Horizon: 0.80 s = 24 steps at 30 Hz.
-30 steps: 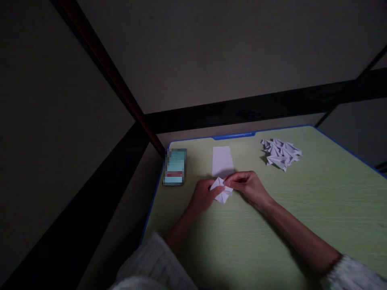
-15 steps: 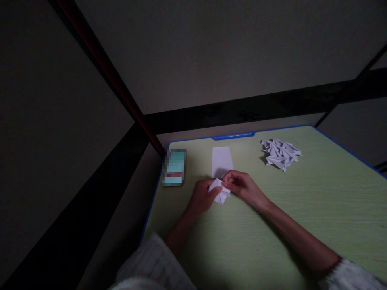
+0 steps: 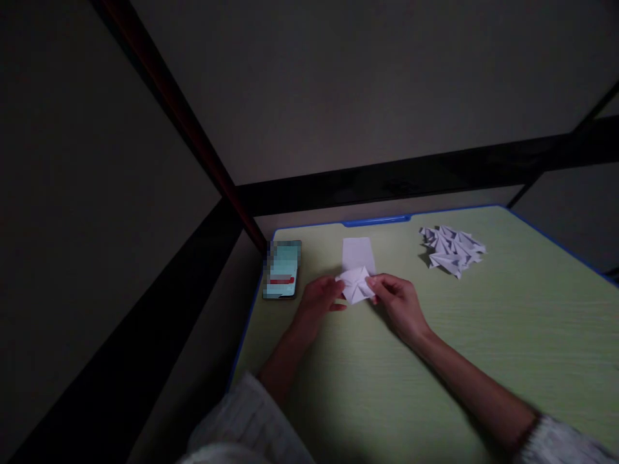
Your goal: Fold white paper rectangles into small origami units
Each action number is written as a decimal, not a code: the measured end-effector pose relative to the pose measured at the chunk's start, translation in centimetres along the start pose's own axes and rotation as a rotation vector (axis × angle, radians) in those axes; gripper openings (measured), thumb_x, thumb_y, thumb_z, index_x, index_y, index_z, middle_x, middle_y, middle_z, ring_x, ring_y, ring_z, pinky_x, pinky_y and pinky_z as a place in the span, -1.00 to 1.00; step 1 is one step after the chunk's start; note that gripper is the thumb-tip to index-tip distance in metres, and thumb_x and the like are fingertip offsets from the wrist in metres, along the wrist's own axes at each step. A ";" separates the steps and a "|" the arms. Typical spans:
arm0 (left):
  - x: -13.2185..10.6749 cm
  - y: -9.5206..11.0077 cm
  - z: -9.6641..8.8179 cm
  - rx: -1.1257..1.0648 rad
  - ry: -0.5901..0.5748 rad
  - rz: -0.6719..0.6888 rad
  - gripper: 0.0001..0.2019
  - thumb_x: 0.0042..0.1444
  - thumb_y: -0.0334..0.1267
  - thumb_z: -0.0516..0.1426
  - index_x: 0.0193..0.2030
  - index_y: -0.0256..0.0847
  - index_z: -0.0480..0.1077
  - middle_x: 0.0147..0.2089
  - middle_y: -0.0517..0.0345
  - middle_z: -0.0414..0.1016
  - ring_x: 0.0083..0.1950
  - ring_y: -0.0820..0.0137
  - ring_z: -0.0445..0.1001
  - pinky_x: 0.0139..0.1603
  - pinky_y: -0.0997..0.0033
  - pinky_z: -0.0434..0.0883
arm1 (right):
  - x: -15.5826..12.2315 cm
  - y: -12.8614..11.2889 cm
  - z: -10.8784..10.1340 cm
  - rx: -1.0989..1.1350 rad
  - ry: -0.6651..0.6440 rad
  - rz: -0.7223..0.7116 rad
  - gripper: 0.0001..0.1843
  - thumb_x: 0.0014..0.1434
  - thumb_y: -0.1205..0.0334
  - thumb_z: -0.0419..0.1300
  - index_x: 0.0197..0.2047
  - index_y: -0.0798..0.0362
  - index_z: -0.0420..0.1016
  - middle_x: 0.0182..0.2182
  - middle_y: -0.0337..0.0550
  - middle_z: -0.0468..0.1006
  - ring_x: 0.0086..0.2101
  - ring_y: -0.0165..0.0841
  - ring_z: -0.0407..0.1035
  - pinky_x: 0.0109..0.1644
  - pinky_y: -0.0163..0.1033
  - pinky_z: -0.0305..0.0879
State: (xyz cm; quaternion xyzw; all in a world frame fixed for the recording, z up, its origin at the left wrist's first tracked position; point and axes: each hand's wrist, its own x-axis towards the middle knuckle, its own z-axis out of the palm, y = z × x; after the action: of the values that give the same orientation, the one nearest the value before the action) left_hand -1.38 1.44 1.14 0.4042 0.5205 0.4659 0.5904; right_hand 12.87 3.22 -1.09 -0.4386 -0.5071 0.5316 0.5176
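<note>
A small piece of folded white paper (image 3: 356, 286), with creases meeting near its middle, is held up between both hands above the table. My left hand (image 3: 319, 299) pinches its left corner between thumb and fingers, with one lower finger sticking out beneath. On the opposite side, my right hand (image 3: 397, 299) grips the right corner with thumb and forefinger. Just behind the folded piece lies a flat white sheet of paper (image 3: 358, 251), its near end partly covered by the folded paper.
A phone (image 3: 283, 269) with a lit, blurred screen lies at the table's left edge. Several folded white paper pieces (image 3: 452, 248) are heaped at the back right. The light green table (image 3: 522, 309) has a blue rim and a blue handle strip (image 3: 377, 221) along the wall.
The folded paper has been turned and raised slightly away from me. My right hand has shifted from its top edge to its right corner, and my left thumb has slid to the left corner.
</note>
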 end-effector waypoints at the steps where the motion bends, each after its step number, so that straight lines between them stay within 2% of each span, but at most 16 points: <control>1: -0.1 -0.1 0.3 -0.016 0.036 0.011 -0.68 -0.27 -0.06 0.18 -0.43 -0.29 0.35 -0.46 0.16 0.42 -0.43 0.47 0.38 -0.53 0.57 0.31 | -0.1 0.1 0.2 0.057 0.018 0.022 -0.76 -0.11 0.12 0.18 -0.61 0.12 0.34 -0.72 -0.34 0.28 -0.65 -0.52 0.14 -0.56 -0.39 0.05; 5: -0.8 -0.5 1.7 0.019 0.134 0.012 -0.75 -0.26 -0.20 0.19 -0.42 -0.32 0.38 -0.46 0.15 0.44 -0.43 0.48 0.39 -0.45 0.56 0.33 | -0.8 0.2 1.0 0.228 0.030 0.144 -0.78 -0.22 0.17 0.27 -0.47 0.10 0.40 -0.62 -0.30 0.42 -0.55 -0.45 0.30 -0.43 -0.35 0.22; 8: -0.8 -0.7 2.1 0.076 0.206 0.051 -0.80 -0.21 -0.24 0.14 -0.44 -0.34 0.39 -0.50 0.15 0.43 -0.46 0.47 0.38 -0.46 0.54 0.33 | -1.1 0.3 1.3 0.173 -0.017 0.166 -0.81 -0.23 0.20 0.27 -0.56 0.13 0.37 -0.64 -0.28 0.40 -0.58 -0.48 0.27 -0.49 -0.37 0.18; 10: -0.7 -0.9 1.8 0.121 0.222 0.078 -0.83 -0.19 -0.27 0.11 -0.46 -0.35 0.39 -0.53 0.16 0.41 -0.50 0.49 0.35 -0.52 0.55 0.31 | -1.1 0.2 1.2 0.099 -0.092 0.164 -0.80 -0.22 0.22 0.25 -0.64 0.14 0.32 -0.70 -0.30 0.35 -0.63 -0.51 0.20 -0.55 -0.39 0.10; 12: -0.5 -0.9 1.4 0.183 0.188 0.091 -0.85 -0.20 -0.29 0.09 -0.48 -0.35 0.38 -0.56 0.18 0.38 -0.55 0.51 0.29 -0.59 0.58 0.26 | -0.8 -0.2 0.8 0.048 -0.157 0.149 -0.80 -0.21 0.24 0.23 -0.64 0.13 0.29 -0.70 -0.32 0.31 -0.63 -0.52 0.17 -0.56 -0.39 0.09; 14: -0.3 -0.9 1.0 0.257 0.121 0.098 -0.87 -0.22 -0.31 0.09 -0.52 -0.36 0.37 -0.61 0.22 0.33 -0.61 0.55 0.23 -0.65 0.61 0.19 | -0.5 -0.9 0.3 0.020 -0.169 0.078 -0.81 -0.22 0.27 0.24 -0.50 0.12 0.32 -0.58 -0.30 0.34 -0.54 -0.48 0.22 -0.48 -0.37 0.15; 16: -0.3 -0.8 0.7 0.302 0.037 0.089 -0.87 -0.24 -0.31 0.09 -0.55 -0.36 0.36 -0.65 0.25 0.29 -0.64 0.57 0.19 -0.66 0.61 0.15 | -0.3 -1.6 -0.2 -0.032 -0.165 -0.007 -0.73 -0.22 0.28 0.24 -0.37 0.09 0.31 -0.47 -0.26 0.34 -0.48 -0.46 0.23 -0.44 -0.35 0.19; 20: -0.4 -0.6 0.5 0.248 -0.116 0.038 -0.89 -0.25 -0.31 0.09 -0.58 -0.35 0.32 -0.65 0.26 0.27 -0.61 0.56 0.20 -0.62 0.59 0.14 | -0.3 -2.5 -0.8 -0.163 -0.243 -0.079 -0.85 -0.11 0.22 0.17 -0.47 0.09 0.29 -0.53 -0.28 0.27 -0.56 -0.49 0.17 -0.51 -0.35 0.14; 24: -0.5 -0.4 0.7 0.197 -0.103 0.061 -0.92 -0.26 -0.35 0.11 -0.60 -0.35 0.31 -0.65 0.28 0.26 -0.59 0.57 0.19 -0.59 0.60 0.10 | -0.5 -2.3 -0.7 -0.195 -0.268 -0.066 -0.86 -0.08 0.22 0.14 -0.51 0.09 0.25 -0.59 -0.31 0.22 -0.59 -0.50 0.15 -0.55 -0.37 0.11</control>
State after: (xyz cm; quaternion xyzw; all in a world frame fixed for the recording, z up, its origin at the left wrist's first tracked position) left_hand -0.68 0.87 0.99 0.4994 0.5203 0.4090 0.5591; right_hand 13.85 2.67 1.10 -0.3949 -0.6349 0.5165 0.4174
